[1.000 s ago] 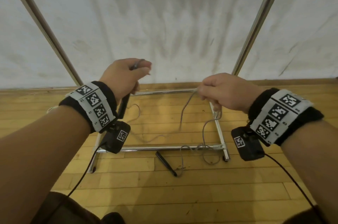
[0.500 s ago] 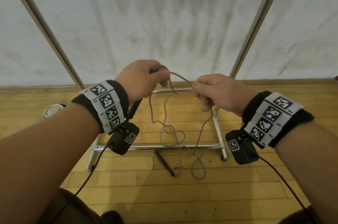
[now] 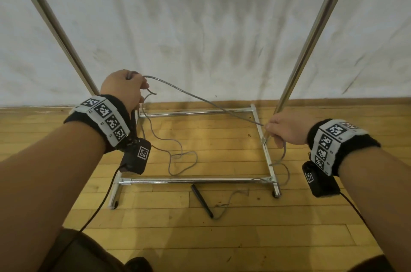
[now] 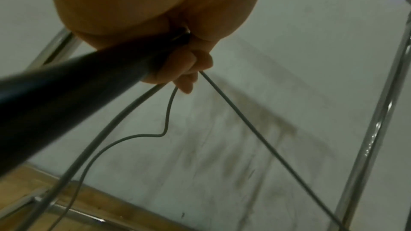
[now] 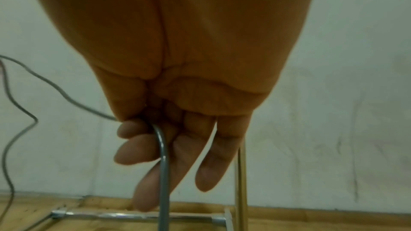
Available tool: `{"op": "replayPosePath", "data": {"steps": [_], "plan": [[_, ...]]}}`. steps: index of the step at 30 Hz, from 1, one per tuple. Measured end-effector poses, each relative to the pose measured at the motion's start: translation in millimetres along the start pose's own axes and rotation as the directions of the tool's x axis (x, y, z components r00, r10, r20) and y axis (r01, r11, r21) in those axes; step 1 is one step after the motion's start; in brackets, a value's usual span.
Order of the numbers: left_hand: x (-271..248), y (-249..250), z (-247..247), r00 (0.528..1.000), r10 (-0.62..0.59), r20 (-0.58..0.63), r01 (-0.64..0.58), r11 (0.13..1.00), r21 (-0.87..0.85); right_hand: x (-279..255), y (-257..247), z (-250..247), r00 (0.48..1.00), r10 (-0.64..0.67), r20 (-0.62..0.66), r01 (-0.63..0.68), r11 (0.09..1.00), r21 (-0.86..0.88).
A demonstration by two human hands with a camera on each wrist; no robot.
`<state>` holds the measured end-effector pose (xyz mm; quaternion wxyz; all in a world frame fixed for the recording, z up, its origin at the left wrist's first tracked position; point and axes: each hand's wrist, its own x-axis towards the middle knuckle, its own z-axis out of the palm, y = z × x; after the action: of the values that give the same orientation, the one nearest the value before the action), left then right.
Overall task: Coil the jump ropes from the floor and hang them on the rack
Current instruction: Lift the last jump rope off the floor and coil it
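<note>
A thin grey jump rope (image 3: 200, 99) stretches between my two hands. My left hand (image 3: 124, 89) is raised at left and grips one black handle (image 4: 66, 90) together with a loop of the rope (image 4: 124, 140). My right hand (image 3: 282, 130) is lower at right, and its thumb and fingers pinch the rope (image 5: 163, 164), which hangs down from it. Slack rope (image 3: 178, 158) lies in loops on the wooden floor. The other black handle (image 3: 201, 200) lies on the floor in front of the rack's base (image 3: 195, 180).
The chrome rack's two uprights (image 3: 315, 34) rise on both sides against a white wall (image 3: 200, 27). Its base frame rests on the wooden floor (image 3: 200, 238) on small wheels. A cable runs from each wrist camera. My knees show at the bottom edge.
My hands have moved apart: the left rose and went left, the right dropped and went right. The rope between them is now drawn taut, and the loops on the floor have shifted.
</note>
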<state>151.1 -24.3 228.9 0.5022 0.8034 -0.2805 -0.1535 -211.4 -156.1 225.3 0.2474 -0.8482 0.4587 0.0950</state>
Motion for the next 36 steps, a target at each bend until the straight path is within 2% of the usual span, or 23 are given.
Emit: {"op": "replayPosePath", "data": {"steps": [2,4,6,7,10,14,15,16,17,19,23,25,27,30,33,36], "plan": [[-5,-4,2,0.998,-0.032,0.052,0.031,0.999,0.027,0,-9,-2,0.999,-0.033,0.013,0.033,0.998,0.056],[-13,-2,6,0.991,0.017,0.135,-0.023,0.999,0.048,-2,-20,-6,0.995,-0.099,-0.017,0.101,0.981,0.167],[-24,5,13,0.953,0.093,0.287,-0.091,0.996,-0.022,-8,-33,-9,0.986,-0.154,-0.063,0.165,0.952,0.258],[-32,10,18,0.913,0.131,0.387,-0.11,0.991,-0.078,-12,-40,-11,0.981,-0.176,-0.075,0.191,0.939,0.287],[-57,25,35,0.744,0.198,0.638,-0.127,0.98,-0.156,-23,-63,-13,0.969,-0.233,-0.081,0.246,0.88,0.407],[-83,36,53,0.534,0.202,0.821,-0.153,0.978,-0.14,-32,-81,-12,0.949,-0.29,-0.127,0.31,0.774,0.553],[-87,38,54,0.497,0.209,0.842,-0.158,0.976,-0.149,-32,-82,-11,0.945,-0.294,-0.14,0.32,0.758,0.568],[-88,39,55,0.483,0.222,0.847,-0.168,0.973,-0.159,-32,-82,-11,0.943,-0.296,-0.151,0.327,0.749,0.576],[-88,40,55,0.491,0.239,0.838,-0.184,0.968,-0.169,-31,-80,-10,0.942,-0.295,-0.158,0.331,0.745,0.58],[-85,42,53,0.552,0.281,0.785,-0.199,0.959,-0.203,-29,-74,-9,0.943,-0.287,-0.171,0.331,0.743,0.582],[-62,42,41,0.756,0.313,0.574,-0.203,0.947,-0.25,-22,-53,-10,0.954,-0.245,-0.17,0.298,0.744,0.599],[-46,37,33,0.86,0.266,0.436,-0.151,0.948,-0.281,-17,-40,-9,0.966,-0.213,-0.147,0.258,0.765,0.59],[-32,31,25,0.932,0.2,0.301,-0.109,0.949,-0.296,-10,-27,-7,0.979,-0.169,-0.115,0.204,0.817,0.54],[-14,21,10,0.986,0.097,0.132,-0.057,0.96,-0.274,-4,-10,-5,0.993,-0.1,-0.068,0.118,0.914,0.387],[3,9,-10,0.999,-0.03,-0.04,0.017,0.955,-0.296,-4,5,-1,0.998,-0.041,-0.038,0.047,0.98,0.192],[11,-8,-15,0.997,-0.066,-0.033,0.059,0.983,-0.176,-2,9,2,1.0,-0.009,-0.024,0.01,0.999,0.052]]}}
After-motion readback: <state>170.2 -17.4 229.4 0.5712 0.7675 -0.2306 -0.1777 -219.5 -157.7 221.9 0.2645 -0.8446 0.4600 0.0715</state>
